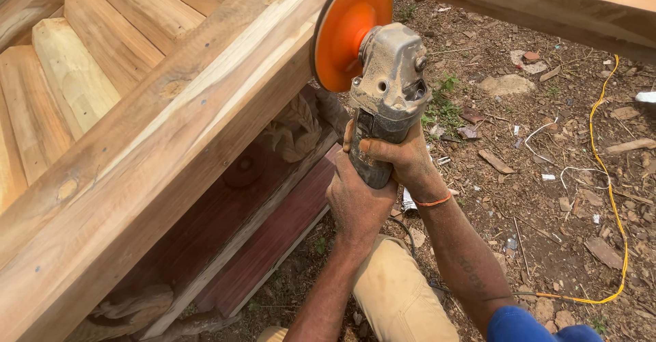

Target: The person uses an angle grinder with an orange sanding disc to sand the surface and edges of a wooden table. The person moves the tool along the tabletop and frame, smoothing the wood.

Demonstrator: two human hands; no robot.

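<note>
Already both hands, left hand (359, 202) and right hand (396, 156), wrap the angle grinder (388, 89), its orange sanding disc (350, 31) against the pale, largely smoothed wooden beam (157, 144) edge, lower side apparently left.

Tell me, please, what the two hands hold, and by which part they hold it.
Both the left hand and the right hand hold one dusty grey angle grinder with an orange disc, gripping its body below the head.
</note>
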